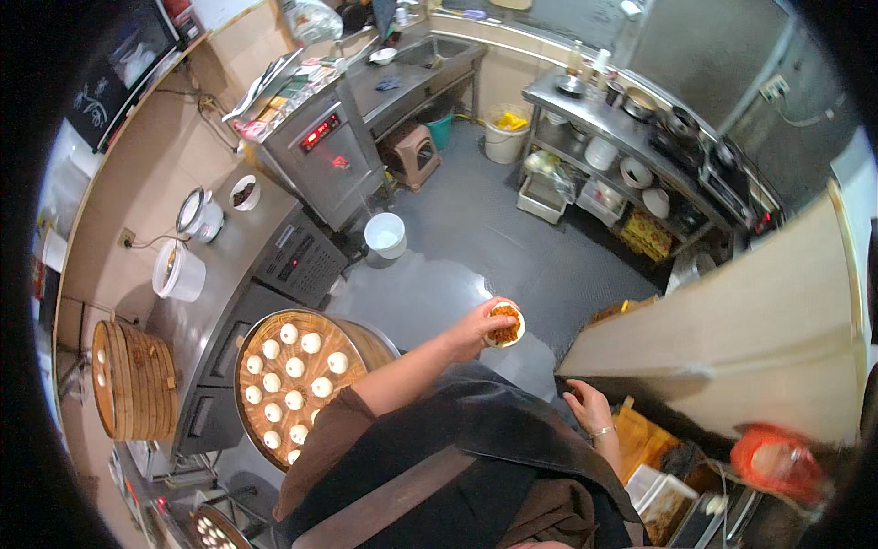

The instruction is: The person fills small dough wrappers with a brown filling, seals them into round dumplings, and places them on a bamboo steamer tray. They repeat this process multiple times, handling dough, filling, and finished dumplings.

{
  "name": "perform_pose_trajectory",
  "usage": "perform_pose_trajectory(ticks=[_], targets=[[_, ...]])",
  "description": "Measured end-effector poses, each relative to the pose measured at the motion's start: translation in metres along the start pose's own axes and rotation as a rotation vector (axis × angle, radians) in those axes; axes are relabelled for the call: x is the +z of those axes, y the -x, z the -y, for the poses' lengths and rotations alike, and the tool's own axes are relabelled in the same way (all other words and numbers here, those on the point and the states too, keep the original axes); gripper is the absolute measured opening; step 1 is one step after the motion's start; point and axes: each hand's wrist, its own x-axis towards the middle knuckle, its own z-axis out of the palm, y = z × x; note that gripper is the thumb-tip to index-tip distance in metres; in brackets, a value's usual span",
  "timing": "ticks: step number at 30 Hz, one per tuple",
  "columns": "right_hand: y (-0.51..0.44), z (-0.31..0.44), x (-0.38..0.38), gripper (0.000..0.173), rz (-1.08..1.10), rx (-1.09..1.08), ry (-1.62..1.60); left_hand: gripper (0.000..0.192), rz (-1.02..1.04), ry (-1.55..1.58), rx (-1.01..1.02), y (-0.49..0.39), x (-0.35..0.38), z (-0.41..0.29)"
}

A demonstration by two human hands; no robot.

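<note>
My left hand [477, 331] holds a round dough wrapper [519, 332] topped with orange-brown filling [505, 324], its thumb pressing on the filling. Apart from it, at the lower right, my right hand [588, 405] has its fingers spread and somewhat curled, with nothing seen in them; a bracelet circles the wrist. Several round white buns [295, 367] sit spaced out in a large round bamboo steamer tray [241, 405] beside my left arm, some partly hidden by the sleeve.
Stacked bamboo steamers [140, 381] stand at the left, near a steel counter [233, 237] with a white tub [184, 274]. A white bucket [385, 235] is on the floor ahead. A pale panel [713, 329] rises at my right; a steel shelf unit [569, 103] stands beyond.
</note>
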Motion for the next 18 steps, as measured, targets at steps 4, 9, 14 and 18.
perform_pose_trajectory(ticks=[4,9,14,18], targets=[[-0.087,-0.012,-0.002,0.036,0.126,0.081,0.074,0.036,-0.024,0.064,0.079,-0.037,-0.044,-0.05],[-0.178,-0.065,-0.001,0.037,0.399,0.32,0.081,0.035,-0.121,0.029,0.174,-0.081,-0.089,-0.125],[-0.271,-0.119,-0.011,0.039,0.535,0.34,0.153,0.034,-0.275,0.098,0.223,-0.118,-0.134,-0.179],[-0.387,-0.129,-0.03,0.042,0.605,0.232,0.215,0.031,-0.42,0.175,0.346,-0.148,-0.173,-0.205]])
